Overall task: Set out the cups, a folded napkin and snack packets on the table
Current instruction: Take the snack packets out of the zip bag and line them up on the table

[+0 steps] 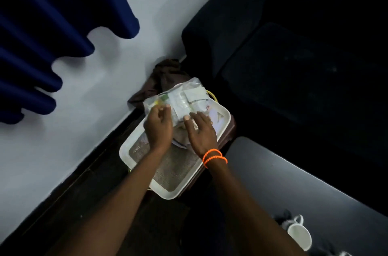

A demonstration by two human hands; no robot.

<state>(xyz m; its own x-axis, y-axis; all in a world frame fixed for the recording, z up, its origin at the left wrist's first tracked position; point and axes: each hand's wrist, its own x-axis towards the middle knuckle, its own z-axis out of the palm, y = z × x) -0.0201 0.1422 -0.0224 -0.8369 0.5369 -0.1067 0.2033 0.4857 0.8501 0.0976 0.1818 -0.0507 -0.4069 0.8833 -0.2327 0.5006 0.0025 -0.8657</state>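
both hands reach down over a white tray (168, 189) that sits on a low dark stand beside the wall. the left hand (158, 127) pinches the near left edge of a clear plastic bag of snack packets (180, 100), fingers closed on it. the right hand (202, 134), with orange bead bracelets (214, 157) at the wrist, lies on the bag's near side with fingers loosely spread, and whether it grips cannot be told. the bag rests at the tray's far end. a woven mat (176, 165) lines the tray. a white cup (299, 234) stands on the grey table (283, 171) at lower right
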